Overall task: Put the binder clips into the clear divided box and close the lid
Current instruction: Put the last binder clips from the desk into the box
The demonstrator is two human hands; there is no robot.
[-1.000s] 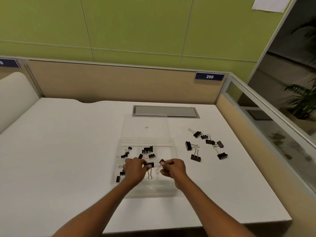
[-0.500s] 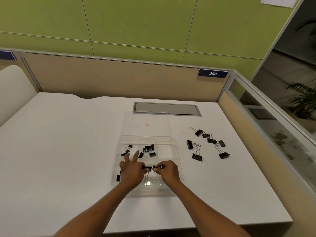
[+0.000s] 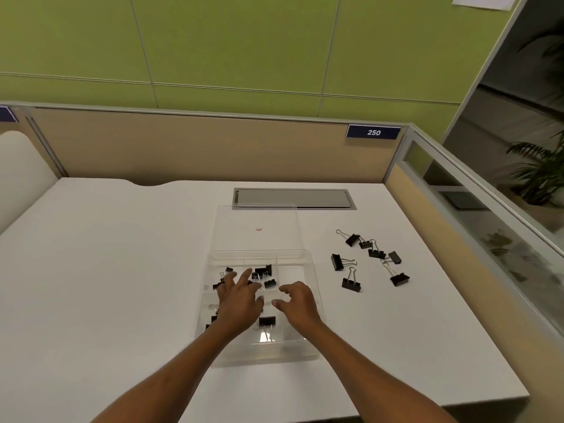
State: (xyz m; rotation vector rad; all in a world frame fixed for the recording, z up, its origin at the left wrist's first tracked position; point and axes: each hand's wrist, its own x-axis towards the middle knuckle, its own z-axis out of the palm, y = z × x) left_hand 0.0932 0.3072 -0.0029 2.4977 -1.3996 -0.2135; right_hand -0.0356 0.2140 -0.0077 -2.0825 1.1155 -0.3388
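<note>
The clear divided box [image 3: 306, 257] sits on the white desk in front of me, its lid [image 3: 258, 222] lying open and flat behind it. Several black binder clips lie in its compartments, among them a group at the back [image 3: 265, 276] and one in the near middle compartment [image 3: 267, 321]. My left hand [image 3: 239, 300] hovers over the box with fingers spread and nothing in it. My right hand [image 3: 297, 303] is beside it over the box, fingers apart and empty. Several loose binder clips [image 3: 367, 259] lie on the desk to the right of the box.
A grey cable hatch [image 3: 293, 198] is set in the desk behind the lid. A tan partition with a "250" label [image 3: 373, 132] bounds the back, and a glass partition [image 3: 476, 221] runs along the right edge. The desk's front edge is close to me.
Both hands held a binder clip over the near middle compartment; both have let go and opened. One clip now lies in that compartment; my right hand has moved slightly right.
</note>
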